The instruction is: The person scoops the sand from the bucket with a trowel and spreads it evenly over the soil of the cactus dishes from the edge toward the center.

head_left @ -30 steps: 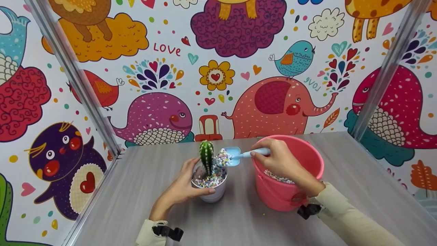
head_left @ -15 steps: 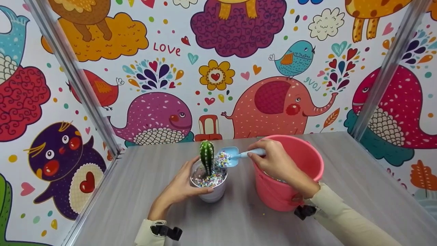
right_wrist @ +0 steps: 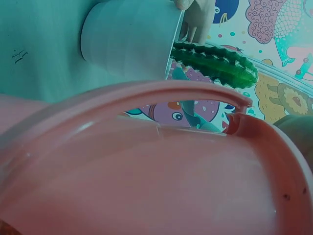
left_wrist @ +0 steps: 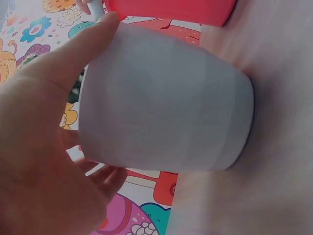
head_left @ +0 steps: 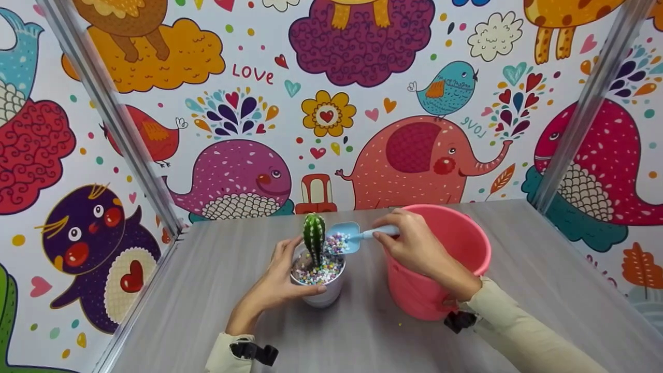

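Note:
My left hand [head_left: 282,277] grips a white pot [left_wrist: 166,103] around its side, thumb at the near rim and fingers behind. In the pot stands a green cactus [head_left: 314,238] with small multicoloured pebbles [head_left: 321,272] around its base. My right hand [head_left: 414,243] pinches the handle of a light blue toy shovel [head_left: 348,235]. Its blade overlaps the pot's right rim in the head view, beside the cactus, and carries more pebbles. Under the right hand and wrist stands a pink bucket [head_left: 414,290], its contents hidden by the hand. The right wrist view is mostly filled by the bucket.
The grey wood-grain table [head_left: 207,290] runs back to a wall with cartoon animals [head_left: 243,176]. Metal posts [head_left: 119,119] stand at both sides. One tiny yellow pebble [head_left: 400,325] lies on the table in front of the bucket.
My right hand has shifted slightly left, bringing the shovel's blade farther over the pot. Pebbles on the blade sit closer to its tip. The left hand keeps its hold on the pot.

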Demonstrator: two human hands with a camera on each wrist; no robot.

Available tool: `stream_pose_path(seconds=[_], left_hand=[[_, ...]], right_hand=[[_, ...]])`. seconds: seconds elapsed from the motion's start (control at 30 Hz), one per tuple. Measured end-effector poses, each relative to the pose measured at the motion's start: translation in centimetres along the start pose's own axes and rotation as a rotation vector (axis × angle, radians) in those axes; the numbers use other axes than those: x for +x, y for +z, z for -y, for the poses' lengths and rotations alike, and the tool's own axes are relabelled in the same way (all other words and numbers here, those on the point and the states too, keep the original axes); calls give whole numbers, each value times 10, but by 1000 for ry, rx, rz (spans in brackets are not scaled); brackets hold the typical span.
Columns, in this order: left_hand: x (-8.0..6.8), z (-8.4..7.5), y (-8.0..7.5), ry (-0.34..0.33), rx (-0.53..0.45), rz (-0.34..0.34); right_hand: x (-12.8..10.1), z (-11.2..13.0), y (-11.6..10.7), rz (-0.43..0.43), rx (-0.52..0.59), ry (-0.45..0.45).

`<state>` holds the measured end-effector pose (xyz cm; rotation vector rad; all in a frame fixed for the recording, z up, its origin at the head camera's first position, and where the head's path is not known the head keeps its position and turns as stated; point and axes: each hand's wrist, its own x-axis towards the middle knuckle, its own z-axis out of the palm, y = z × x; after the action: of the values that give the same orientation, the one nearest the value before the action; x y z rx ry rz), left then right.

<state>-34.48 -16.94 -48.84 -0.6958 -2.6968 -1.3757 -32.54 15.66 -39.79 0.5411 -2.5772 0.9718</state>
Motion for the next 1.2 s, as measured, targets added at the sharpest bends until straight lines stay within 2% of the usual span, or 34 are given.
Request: stream_pose_path(seconds=[0.17,0.4,0.47,0.63,0.77,0.97,1.2], left_hand=[[0,1,-7,24,-27,14],[-2,4,-13,8,-108,66],[-2,4,-10,4,-101,61],[-1,-2,2,-26,-9,16],[0,-6,5,-15,28,-28],[-1,-1,-3,19,-5,2],[-1,5,-7,4,-73,30]], right_hand=[[1,1,1,-2,7,8],[3,3,3,-14,-3,-7],[3,3,4,-14,-5,0],[3,6,6,-17,-12,16],[4,8,7,-28,-18,11],[4,7,9,-51,-32,-23],[4,10,9,-47,-23,4]])
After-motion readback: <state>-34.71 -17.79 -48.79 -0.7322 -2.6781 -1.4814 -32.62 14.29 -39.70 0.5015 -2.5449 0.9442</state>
